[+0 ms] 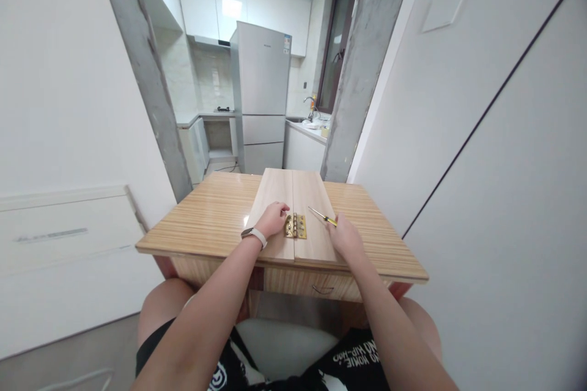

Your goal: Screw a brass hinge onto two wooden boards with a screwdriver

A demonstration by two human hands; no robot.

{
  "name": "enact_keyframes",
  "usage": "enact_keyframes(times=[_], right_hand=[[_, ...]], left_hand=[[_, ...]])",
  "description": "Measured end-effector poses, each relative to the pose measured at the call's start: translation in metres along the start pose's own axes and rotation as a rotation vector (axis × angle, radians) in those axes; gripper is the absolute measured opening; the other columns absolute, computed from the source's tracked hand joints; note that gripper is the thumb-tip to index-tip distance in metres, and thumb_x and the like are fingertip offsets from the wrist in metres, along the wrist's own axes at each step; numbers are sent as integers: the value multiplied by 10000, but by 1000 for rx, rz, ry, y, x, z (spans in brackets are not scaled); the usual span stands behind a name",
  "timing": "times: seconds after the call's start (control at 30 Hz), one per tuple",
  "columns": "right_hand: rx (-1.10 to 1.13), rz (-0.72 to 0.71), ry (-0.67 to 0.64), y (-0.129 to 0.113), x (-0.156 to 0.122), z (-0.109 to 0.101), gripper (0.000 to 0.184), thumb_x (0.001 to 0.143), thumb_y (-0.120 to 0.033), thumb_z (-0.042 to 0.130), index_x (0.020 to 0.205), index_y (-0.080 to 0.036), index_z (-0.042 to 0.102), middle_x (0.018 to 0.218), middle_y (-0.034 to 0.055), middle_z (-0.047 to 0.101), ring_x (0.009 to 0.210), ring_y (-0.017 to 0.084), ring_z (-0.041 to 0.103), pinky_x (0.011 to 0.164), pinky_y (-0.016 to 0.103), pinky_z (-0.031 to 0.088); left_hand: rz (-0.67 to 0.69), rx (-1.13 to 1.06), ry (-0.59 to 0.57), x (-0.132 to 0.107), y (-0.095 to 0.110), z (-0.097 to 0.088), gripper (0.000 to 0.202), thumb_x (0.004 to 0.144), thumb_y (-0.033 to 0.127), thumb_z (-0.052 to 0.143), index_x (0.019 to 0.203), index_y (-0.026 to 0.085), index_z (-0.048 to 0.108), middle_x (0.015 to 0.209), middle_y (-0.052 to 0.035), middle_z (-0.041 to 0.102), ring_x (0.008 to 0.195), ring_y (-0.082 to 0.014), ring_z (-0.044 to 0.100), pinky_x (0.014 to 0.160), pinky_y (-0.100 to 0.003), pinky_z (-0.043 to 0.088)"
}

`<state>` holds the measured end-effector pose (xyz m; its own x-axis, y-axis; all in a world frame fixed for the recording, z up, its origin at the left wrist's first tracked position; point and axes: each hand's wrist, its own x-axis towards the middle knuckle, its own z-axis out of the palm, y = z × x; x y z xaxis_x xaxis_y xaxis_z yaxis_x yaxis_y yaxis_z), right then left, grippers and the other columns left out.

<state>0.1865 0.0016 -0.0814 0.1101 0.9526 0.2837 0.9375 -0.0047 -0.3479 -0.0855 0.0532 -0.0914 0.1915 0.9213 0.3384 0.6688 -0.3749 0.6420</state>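
Observation:
Two pale wooden boards [275,189] lie side by side on the table, a narrow seam between them. A brass hinge [301,226] is spread open across that seam near the boards' front end. My left hand [274,218] rests on the left board beside the hinge, its fingers curled together; whatever they may pinch is too small to make out. In my right hand [347,237], over the right board's edge, is a screwdriver [329,220] with a yellow and black handle. Its metal shaft points left and away from me, above the right board, apart from the hinge.
The wood-grain table [206,214] has a drawer with a metal handle [323,289] at its front, above my knees. White walls stand close on both sides. Beyond the table are a grey refrigerator [263,73] and a counter with a sink faucet [310,104].

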Motion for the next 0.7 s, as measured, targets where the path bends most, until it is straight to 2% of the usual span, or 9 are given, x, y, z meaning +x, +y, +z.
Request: enact_keyframes(times=[0.1,0.17,0.23,0.3,0.43,0.5,0.6,0.7], right_hand=[[252,-2,158,-6,13,-15,223,974,-453,625,1012,-233,625,979,117,752,903,281,691,787,362,476],[509,-38,246,-15,24,-26,335,906,-554,696,976,-234,623,981,105,756,871,269,699,779,360,500],[749,-81,273,-28,34,-34,446,848,-642,736,964,-226,626,971,102,753,843,260,701,766,364,526],[894,-142,289,-44,41,-38,466,839,-666,738,934,-227,616,951,88,729,857,252,697,792,373,542],[1230,-212,224,-83,45,-39,391,882,-607,697,1004,-264,554,993,34,670,950,219,701,886,382,558],[1373,-172,209,-102,47,-38,359,888,-600,654,935,-277,504,882,1,606,853,203,689,815,362,558],[1509,-146,208,-126,52,-36,377,917,-620,551,817,-279,428,716,-27,484,679,179,591,697,334,521],[1457,-188,108,-138,54,-33,443,952,-671,435,757,-281,359,647,-31,420,620,177,520,634,326,481]], left_hand=[[-25,-51,18,-3,-4,3,291,943,84,557,1096,168,791,1185,-122,768,1126,-230,707,1082,-362,540],[-35,-75,32,-5,-6,4,290,952,98,559,1106,175,791,1203,-116,771,1141,-229,706,1096,-365,536],[-42,-89,43,-6,-7,4,292,950,102,568,1129,175,787,1212,-116,773,1145,-229,706,1090,-365,540],[-48,-96,49,-7,-8,4,294,941,96,580,1142,170,782,1211,-117,775,1138,-228,708,1072,-358,546],[-45,-99,60,-7,-8,5,290,940,83,579,1124,172,785,1210,-116,779,1135,-226,712,1061,-348,544],[-49,-94,64,-7,-9,6,291,940,84,583,1123,177,790,1213,-114,779,1141,-227,712,1067,-349,541],[-45,-91,65,-6,-11,7,301,940,85,581,1135,173,792,1213,-116,780,1144,-227,713,1072,-346,539],[-33,-99,66,-6,-11,7,307,935,72,575,1130,167,793,1210,-123,779,1139,-227,717,1068,-345,540]])
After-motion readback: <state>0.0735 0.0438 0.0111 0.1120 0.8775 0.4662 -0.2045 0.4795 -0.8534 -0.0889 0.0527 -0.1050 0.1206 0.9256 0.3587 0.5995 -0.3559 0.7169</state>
